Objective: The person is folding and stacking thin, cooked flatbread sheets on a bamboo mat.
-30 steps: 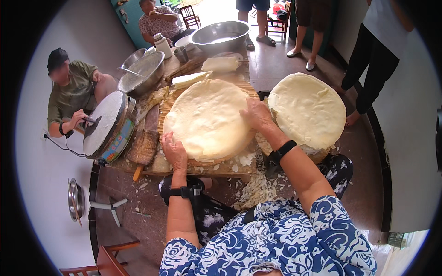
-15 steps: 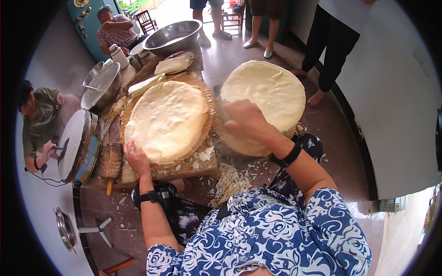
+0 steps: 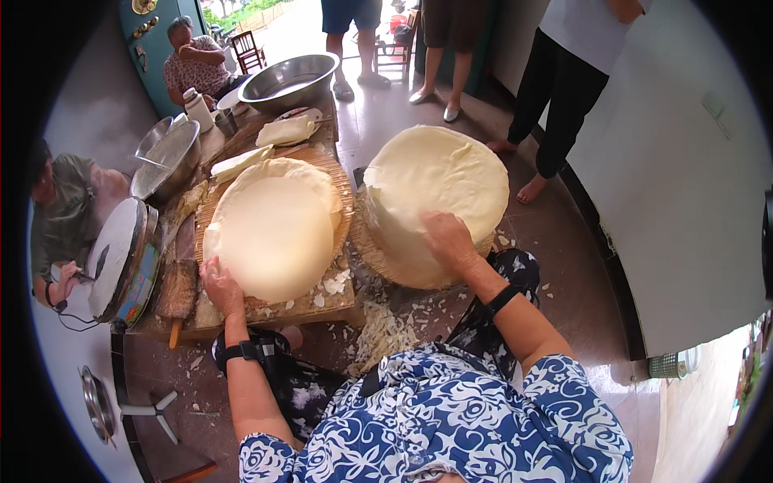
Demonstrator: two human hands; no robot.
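On the wooden table, a large thin round pancake (image 3: pixel 278 233) with a smooth pale face tops a stack on a ribbed round mat (image 3: pixel 342 189). My left hand (image 3: pixel 223 291) is closed at its near left rim, fingertips on the edge. To the right, a second stack of pale yellow pancakes (image 3: pixel 451 169) rests on another round mat (image 3: pixel 382 256) by my knee. My right hand (image 3: pixel 451 244) is over the near part of this stack, fingers curled down and closed on the top pancake; the fingertips are partly hidden. The stack's left side is smeared by motion.
A round griddle (image 3: pixel 121 249), where a co-worker's hand (image 3: pixel 67 282) holds a scraper, stands left. Near it are a brown brush-like tool (image 3: pixel 177 290) and a batter bowl (image 3: pixel 173 169). Folded pancakes (image 3: pixel 286 130) and a steel basin (image 3: pixel 290 80) lie farther back. Scraps (image 3: pixel 382 334) litter the floor.
My right hand has moved from the right stack's left edge to its near side. A smooth pale face now tops the left stack where a browner, blistered one showed. My left hand stays at the rim.
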